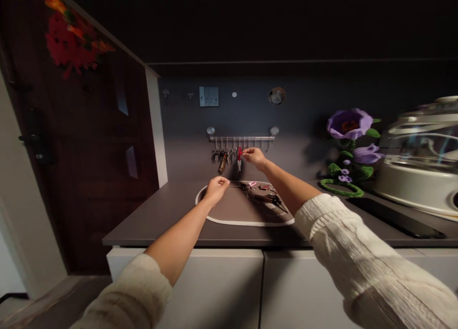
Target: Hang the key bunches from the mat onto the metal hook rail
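Observation:
A metal hook rail on the back wall carries several keys, among them a brown key fob. My right hand is at the rail, its fingers pinched on a red key holder with silver keys below it. Lower and to the left, my left hand is over the left part of an oval mat. Its fingertips are closed together; what they hold, if anything, is too small to tell. More keys lie on the mat's right half, near my right forearm.
Purple artificial flowers stand on the counter to the right, beside a cream appliance with a clear top. A black phone lies in front of them. An upper cabinet overhangs the counter. At left is a dark door.

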Tool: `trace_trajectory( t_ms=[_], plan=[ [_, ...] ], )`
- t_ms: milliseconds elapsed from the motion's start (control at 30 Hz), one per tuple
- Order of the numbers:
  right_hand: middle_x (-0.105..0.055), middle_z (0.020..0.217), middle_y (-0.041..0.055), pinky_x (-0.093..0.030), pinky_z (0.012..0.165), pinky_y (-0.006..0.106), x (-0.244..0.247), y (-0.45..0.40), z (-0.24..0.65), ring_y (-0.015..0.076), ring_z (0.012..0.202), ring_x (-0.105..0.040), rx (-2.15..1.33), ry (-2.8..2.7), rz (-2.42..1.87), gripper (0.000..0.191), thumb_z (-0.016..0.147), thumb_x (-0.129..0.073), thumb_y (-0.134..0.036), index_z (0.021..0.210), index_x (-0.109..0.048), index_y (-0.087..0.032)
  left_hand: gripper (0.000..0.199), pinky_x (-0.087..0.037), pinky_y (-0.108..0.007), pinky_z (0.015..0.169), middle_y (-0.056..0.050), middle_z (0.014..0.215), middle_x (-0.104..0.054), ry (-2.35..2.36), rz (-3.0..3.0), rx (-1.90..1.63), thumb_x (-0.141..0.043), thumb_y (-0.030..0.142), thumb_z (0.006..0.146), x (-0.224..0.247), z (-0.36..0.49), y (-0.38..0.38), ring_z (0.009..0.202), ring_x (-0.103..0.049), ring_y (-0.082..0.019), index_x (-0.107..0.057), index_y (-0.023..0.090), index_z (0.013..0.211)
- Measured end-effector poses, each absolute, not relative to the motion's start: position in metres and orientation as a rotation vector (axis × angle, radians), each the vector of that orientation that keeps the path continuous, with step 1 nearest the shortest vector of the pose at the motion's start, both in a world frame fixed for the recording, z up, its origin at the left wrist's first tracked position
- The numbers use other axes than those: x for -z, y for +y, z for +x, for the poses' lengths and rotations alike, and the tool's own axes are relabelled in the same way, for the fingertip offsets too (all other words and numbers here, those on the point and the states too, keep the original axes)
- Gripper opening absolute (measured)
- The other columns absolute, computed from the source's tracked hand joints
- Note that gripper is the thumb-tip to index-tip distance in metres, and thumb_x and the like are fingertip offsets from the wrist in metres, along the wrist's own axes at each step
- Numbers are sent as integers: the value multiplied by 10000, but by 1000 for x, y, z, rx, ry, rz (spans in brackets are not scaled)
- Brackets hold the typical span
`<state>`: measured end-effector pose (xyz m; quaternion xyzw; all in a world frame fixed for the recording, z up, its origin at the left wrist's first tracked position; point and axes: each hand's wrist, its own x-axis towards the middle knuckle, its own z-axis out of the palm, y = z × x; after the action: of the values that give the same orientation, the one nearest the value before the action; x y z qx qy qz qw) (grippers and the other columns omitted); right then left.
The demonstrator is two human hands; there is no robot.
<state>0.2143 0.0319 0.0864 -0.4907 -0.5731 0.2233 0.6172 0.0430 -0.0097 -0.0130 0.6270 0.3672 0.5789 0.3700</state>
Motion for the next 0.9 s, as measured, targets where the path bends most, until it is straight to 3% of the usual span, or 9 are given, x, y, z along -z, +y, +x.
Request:
trace_trajectory(
  t_ms=[167, 500, 900],
  plan=[
    [-537, 507, -19, -387, 467, 154, -99, 4, 220, 44, 451, -462, -740, -1376, -1095, 65, 641, -617, -103, 618, -561, -128, 125, -330, -200, 499, 26, 526, -511, 954, 1630, -1458, -627, 258, 599, 10, 41, -19, 489, -430, -77, -587, 147, 641],
    [-608, 643, 23, -439, 524, 184, -103, -39, 235, 75, 545, -551, -865, -1411, -1001, 72, 681, -636, -132, 703, -568, -127, 98, -331, -204, 492, 23, 543, -518, 927, 1683, -1410, -608, 225, 622, 0, 55, -26, 489, -441, -83, -583, 151, 681],
    [-560, 542, -17, -359, 473, 169, -38, -54, 277, 50, 459, -444, -663, -1365, -1186, 56, 665, -615, -164, 687, -579, -126, 39, -395, -227, 605, -7, 589, -581, 939, 1720, -1451, -575, 173, 660, -4, 106, -21, 567, -512, -105, -595, 139, 664]
  ],
)
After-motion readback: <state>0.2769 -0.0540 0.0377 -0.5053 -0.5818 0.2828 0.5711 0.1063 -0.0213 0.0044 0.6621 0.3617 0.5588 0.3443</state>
